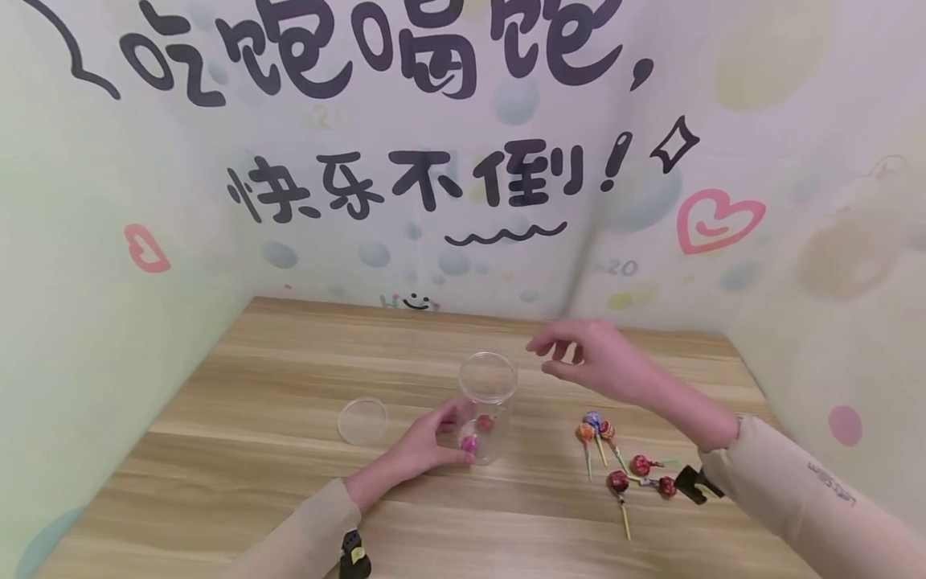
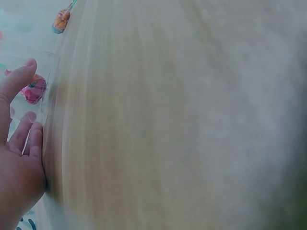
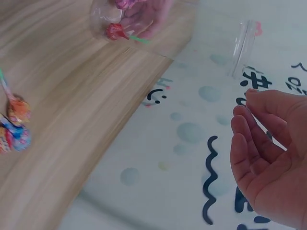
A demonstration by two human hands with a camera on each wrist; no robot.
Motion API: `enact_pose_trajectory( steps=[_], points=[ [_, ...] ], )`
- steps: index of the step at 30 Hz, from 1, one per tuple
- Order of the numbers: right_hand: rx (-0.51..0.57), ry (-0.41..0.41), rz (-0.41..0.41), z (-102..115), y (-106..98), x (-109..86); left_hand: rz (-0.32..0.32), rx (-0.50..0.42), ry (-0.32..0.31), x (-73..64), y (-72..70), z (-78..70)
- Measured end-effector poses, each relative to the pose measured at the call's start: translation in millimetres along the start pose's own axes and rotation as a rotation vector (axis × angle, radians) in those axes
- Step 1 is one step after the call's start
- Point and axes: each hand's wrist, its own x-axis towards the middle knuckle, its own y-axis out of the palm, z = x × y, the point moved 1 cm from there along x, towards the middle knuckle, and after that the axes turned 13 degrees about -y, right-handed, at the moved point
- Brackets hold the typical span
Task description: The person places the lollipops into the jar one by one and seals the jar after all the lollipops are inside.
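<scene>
A clear plastic jar (image 1: pixel 497 422) stands upright and uncovered on the table, with a pink lollipop (image 1: pixel 469 443) and a red lollipop (image 3: pixel 115 31) inside. My left hand (image 1: pixel 419 450) holds it low from the left side, thumb in front and fingers behind. To the right of the rim and a bit higher, my right hand (image 1: pixel 600 362) hovers in the air with fingers loosely bent and nothing between them. Right of the jar lie several wrapped lollipops, among them a blue one (image 1: pixel 592 418), an orange one (image 1: pixel 584 433) and a dark red one (image 1: pixel 618 482).
Left of the jar a round clear lid (image 1: pixel 362 420) lies flat on the wooden table (image 1: pixel 275 482). Behind the table's back edge rises a printed wall (image 1: pixel 434 265), with further walls at both sides.
</scene>
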Motion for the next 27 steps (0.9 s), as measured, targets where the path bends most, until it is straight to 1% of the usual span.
enact_pose_trajectory(
  steps=[3, 8, 13, 21, 27],
  points=[
    [0.011, 0.038, -0.040, -6.4, 3.8, -15.5, -0.003, -0.004, 0.002, -0.5, -0.2, -0.4],
    [0.042, 0.138, -0.110, -14.2, 14.9, -45.8, -0.002, -0.011, -0.016, -1.3, -0.6, -1.6],
    [0.049, 0.184, -0.189, -18.5, 27.1, -75.8, 0.005, -0.010, -0.035, -2.2, -1.2, -1.8],
    [0.036, 0.269, -0.323, -16.6, 53.1, -122.8, -0.003, -0.013, -0.036, -1.5, -1.5, 1.0],
    [0.029, 0.405, -0.437, -12.1, 73.5, -148.2, 0.001, -0.010, -0.033, -0.4, -0.3, 0.9]
  ],
)
